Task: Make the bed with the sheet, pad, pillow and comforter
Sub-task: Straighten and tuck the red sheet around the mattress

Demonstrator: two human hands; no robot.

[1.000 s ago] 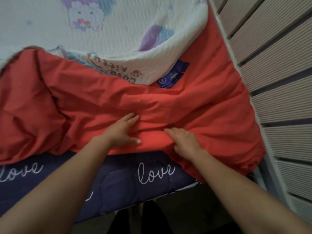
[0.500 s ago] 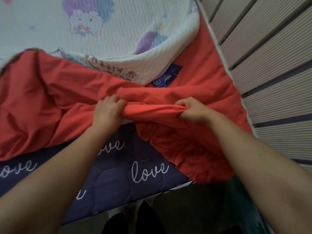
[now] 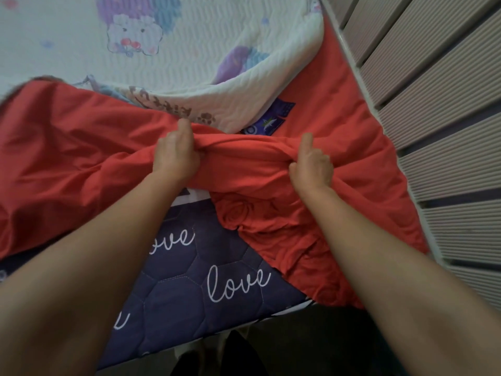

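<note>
You are standing at the near edge of the mattress (image 3: 217,270) with both arms reaching out over it. Your left hand (image 3: 174,156) is clenching a bunched fold of the red sheet (image 3: 67,158), its fingers curling round the cloth. Your right hand (image 3: 311,164) is grasping the same fold further toward the right edge, knuckles up, with the thumb pointing away from you. Between your two hands the fold is running as a raised, gathered ridge.

The red sheet is lying across the middle of the mattress from the left side to the right edge. On the right it is draping down over the near right corner in loose wrinkles. On the left it is spreading in broad folds toward the near edge. Below your hands the sheet is lifting clear, so the navy quilted surface of the mattress, with "love" in white script, is showing along the near edge.

The white quilted pad (image 3: 189,50) with its cartoon print is covering the far part of the mattress. Its near edge is resting on the red sheet just beyond your hands. A blue label (image 3: 273,120) is peeking out beside that edge. A ribbed panel wall (image 3: 433,104) is running along the right edge of the mattress.
</note>
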